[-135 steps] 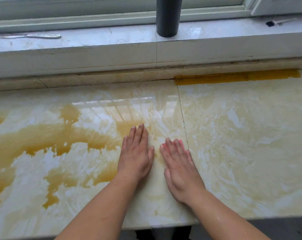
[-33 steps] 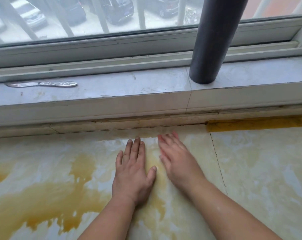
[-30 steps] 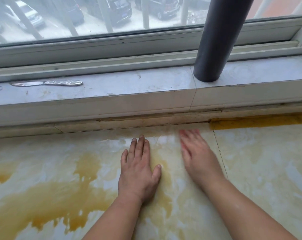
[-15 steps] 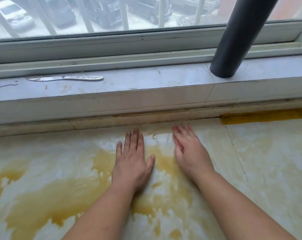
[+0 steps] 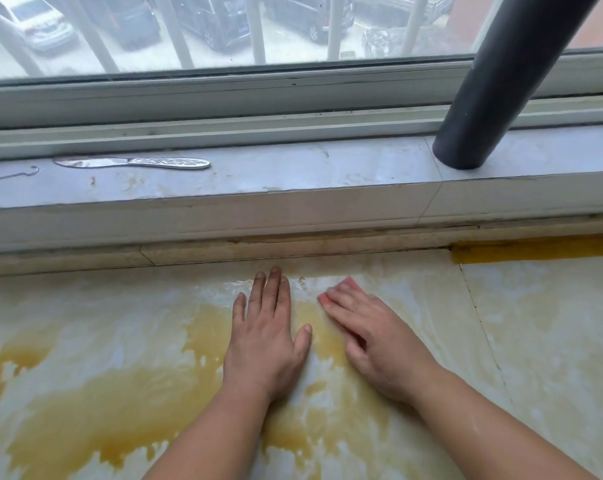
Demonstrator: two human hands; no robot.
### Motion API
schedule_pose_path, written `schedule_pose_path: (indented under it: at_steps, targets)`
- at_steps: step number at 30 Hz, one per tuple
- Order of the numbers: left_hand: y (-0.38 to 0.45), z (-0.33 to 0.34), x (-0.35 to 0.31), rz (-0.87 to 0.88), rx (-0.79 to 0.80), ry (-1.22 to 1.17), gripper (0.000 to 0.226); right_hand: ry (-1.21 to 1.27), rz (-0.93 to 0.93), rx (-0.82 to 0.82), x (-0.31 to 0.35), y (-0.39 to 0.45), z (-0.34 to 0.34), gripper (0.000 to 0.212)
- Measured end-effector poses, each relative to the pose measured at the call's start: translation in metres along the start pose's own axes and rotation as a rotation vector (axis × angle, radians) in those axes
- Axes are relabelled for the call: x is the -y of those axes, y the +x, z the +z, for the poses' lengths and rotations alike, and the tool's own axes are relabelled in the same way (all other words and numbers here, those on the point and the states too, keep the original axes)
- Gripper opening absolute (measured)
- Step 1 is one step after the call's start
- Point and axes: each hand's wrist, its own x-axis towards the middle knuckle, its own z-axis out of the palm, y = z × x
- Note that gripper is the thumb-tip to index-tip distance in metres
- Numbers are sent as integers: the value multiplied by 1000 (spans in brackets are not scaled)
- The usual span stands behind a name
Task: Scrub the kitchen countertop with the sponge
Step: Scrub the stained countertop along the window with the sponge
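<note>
The countertop is pale marble with yellow-brown veins and looks wet. My left hand lies flat on it, fingers straight and pointing at the back wall. Just to its right, my right hand presses flat on a pink sponge. Only the sponge's pink edge shows past the fingertips; the rest is hidden under the hand. Both hands sit close to the counter's back edge.
A raised stone window sill runs along the back. On it lie a metal knife and a thin wire hook at the left, and a dark pipe stands at the right. A yellow strip marks the back right seam.
Both hands have moved from near the front edge to the back of the counter. In the last second the right hand with the sponge slid sideways, right then back left; the left hand stayed flat.
</note>
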Motion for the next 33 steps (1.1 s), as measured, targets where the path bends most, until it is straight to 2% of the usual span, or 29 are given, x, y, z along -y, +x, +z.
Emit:
schedule_pose_path:
  at_steps: [7, 12, 19, 25, 31, 33]
  targets:
    - [0, -2, -1, -11, 27, 33, 91, -48, 329, -201, 8, 42, -5, 59]
    - [0, -2, -1, -14, 39, 33, 91, -69, 317, -192, 14, -8, 6, 57]
    - [0, -3, -1, -13, 36, 42, 90, -54, 428, -174, 4, 30, -9, 57]
    - [0, -3, -1, -12, 32, 30, 90, -52, 360, -142, 12, -50, 3, 59]
    - [0, -3, -1, -16, 28, 40, 90, -56, 501, -174, -18, 26, -24, 54]
    - [0, -3, -1, -16, 29, 37, 90, -42, 500, -189, -10, 19, -20, 55]
